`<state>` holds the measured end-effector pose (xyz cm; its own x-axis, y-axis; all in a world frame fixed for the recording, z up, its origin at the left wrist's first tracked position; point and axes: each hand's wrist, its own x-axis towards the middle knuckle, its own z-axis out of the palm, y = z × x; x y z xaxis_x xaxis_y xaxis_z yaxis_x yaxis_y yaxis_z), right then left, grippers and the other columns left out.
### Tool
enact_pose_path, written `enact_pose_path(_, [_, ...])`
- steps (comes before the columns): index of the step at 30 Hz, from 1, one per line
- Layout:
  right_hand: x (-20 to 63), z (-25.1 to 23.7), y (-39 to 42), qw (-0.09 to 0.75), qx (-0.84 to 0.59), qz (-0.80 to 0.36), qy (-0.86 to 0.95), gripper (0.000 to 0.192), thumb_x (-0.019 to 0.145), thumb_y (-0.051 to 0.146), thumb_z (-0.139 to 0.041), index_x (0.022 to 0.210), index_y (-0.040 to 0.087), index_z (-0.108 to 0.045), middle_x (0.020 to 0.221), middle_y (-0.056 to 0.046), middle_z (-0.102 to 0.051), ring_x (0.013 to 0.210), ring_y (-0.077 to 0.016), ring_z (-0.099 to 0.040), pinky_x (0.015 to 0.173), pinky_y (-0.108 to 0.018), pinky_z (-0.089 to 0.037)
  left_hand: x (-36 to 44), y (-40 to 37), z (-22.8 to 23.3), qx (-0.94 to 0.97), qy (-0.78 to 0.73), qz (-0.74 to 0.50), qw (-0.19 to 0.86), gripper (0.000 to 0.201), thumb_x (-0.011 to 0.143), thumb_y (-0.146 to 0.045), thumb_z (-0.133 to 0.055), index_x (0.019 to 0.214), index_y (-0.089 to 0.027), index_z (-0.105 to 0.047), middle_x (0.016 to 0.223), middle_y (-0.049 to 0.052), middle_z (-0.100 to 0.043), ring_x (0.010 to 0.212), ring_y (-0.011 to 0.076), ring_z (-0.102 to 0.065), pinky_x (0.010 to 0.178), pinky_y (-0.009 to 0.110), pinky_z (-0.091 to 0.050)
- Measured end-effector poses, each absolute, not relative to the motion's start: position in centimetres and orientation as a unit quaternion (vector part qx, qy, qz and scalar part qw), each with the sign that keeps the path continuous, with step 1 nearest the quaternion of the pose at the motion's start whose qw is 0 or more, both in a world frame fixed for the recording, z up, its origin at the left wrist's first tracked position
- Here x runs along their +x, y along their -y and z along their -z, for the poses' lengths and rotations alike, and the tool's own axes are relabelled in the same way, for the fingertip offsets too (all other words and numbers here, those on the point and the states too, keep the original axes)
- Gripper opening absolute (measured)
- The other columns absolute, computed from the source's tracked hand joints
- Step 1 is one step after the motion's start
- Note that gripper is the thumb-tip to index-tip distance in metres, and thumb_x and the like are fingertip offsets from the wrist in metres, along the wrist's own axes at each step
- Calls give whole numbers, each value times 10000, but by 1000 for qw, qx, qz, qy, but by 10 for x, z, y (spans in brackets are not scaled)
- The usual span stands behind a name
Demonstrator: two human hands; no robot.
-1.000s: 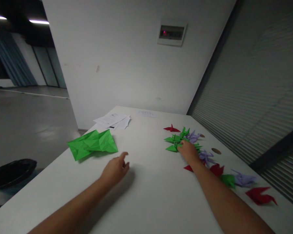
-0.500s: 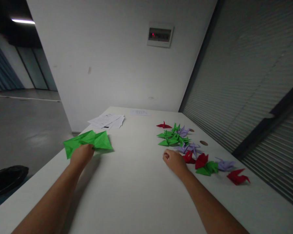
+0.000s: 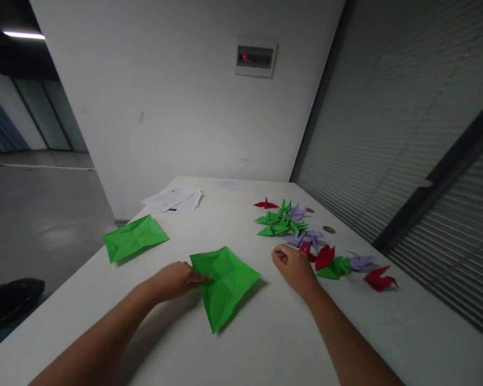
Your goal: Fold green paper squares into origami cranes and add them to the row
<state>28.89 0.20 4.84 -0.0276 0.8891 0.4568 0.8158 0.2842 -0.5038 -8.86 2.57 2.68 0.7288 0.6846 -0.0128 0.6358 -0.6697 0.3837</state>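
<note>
My left hand (image 3: 173, 280) pinches the left corner of a creased green paper sheet (image 3: 225, 284) that lies on the white table (image 3: 265, 343) in front of me. My right hand (image 3: 293, 266) rests loosely curled on the table just right of that sheet, holding nothing that I can see. It sits beside a cluster of folded paper cranes (image 3: 290, 222) in green, purple and red. A red crane (image 3: 325, 256) is nearest to its knuckles. More creased green paper (image 3: 133, 237) lies at the far left of the table.
White printed sheets (image 3: 172, 199) lie at the table's far end near the wall. More cranes (image 3: 380, 279) trail along the right edge beside the blinds. A black bin (image 3: 8, 303) stands on the floor to the left, below the table edge.
My left hand has pulled one green sheet from the left pile to the middle of the table. My right hand left the cranes and drew back towards me.
</note>
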Motion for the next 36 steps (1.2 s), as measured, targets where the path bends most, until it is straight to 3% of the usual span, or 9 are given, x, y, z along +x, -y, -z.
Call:
enact_pose_path(4, [291,-51,2,335,-587,-43,736,131,872,236,-556,795,205,-658,715,-43,-696,645,-210,-658,637,-310,-488,-95,6,-52,894,-434,9,108,645,813,-185,-630,1422,-397,-608,870,91,-775,782,317,-729,738,395,-537])
enact_pose_path(7, [275,-51,7,313,-553,5,772,126,880,183,-556,856,190,-680,802,-78,-702,709,-231,-660,691,-354,-529,-96,22,-74,884,-458,-24,88,578,870,-127,-503,1389,-336,-647,795,89,-742,750,293,-714,735,389,-533])
enact_pose_path(11, [228,-52,18,300,-478,38,825,259,920,200,-604,1159,150,-691,1147,-182,-720,1113,-331,-649,1026,-502,-508,-69,12,-82,903,-388,-165,79,351,989,-184,-444,1183,-225,-735,989,120,-730,881,243,-698,837,346,-535])
enact_pose_path(14, [192,-48,22,226,-469,-19,854,541,933,335,-673,1382,49,-581,1389,-254,-615,1323,-370,-550,1163,-519,-415,-44,-12,-64,949,-277,-148,39,266,991,-241,-537,1191,-197,-706,1263,166,-678,1180,302,-637,1015,418,-499])
enact_pose_path(16, [176,-39,21,162,-482,-62,859,766,928,476,-680,1470,-27,-480,1522,-312,-477,1453,-402,-421,1218,-519,-346,-36,-27,-43,964,-240,-112,18,517,951,-401,-644,1410,-173,-575,1492,213,-539,1389,374,-500,1144,521,-405])
enact_pose_path(18, [169,-25,19,104,-492,-101,859,903,954,575,-603,1527,-82,-366,1609,-341,-315,1535,-412,-269,1250,-523,-280,-34,-36,-20,969,-238,-55,24,717,932,-513,-647,1522,-155,-453,1568,235,-455,1445,390,-447,1174,541,-374])
enact_pose_path(21, [169,1,16,67,-516,-128,844,1004,969,685,-477,1552,-110,-288,1634,-346,-210,1557,-429,-171,1262,-546,-225,-39,-36,10,959,-280,2,35,813,973,-626,-503,1576,-102,-355,1610,285,-357,1486,421,-375,1172,580,-357])
enact_pose_path(25, [180,24,15,94,-524,-95,841,1036,961,759,-367,1558,-86,-307,1640,-323,-209,1561,-405,-184,1280,-530,-171,-50,-29,33,940,-338,-35,18,838,995,-686,-361,1603,-112,-308,1639,279,-291,1520,428,-300,1182,627,-309])
enact_pose_path(36, [216,19,13,37,-499,-80,862,980,965,687,-475,1588,-40,-268,1666,-277,-156,1569,-381,-173,1280,-512,-178,-60,-14,34,909,-412,-39,36,974,953,-764,-322,1579,-18,-337,1637,321,-247,1519,459,-277,1192,597,-317])
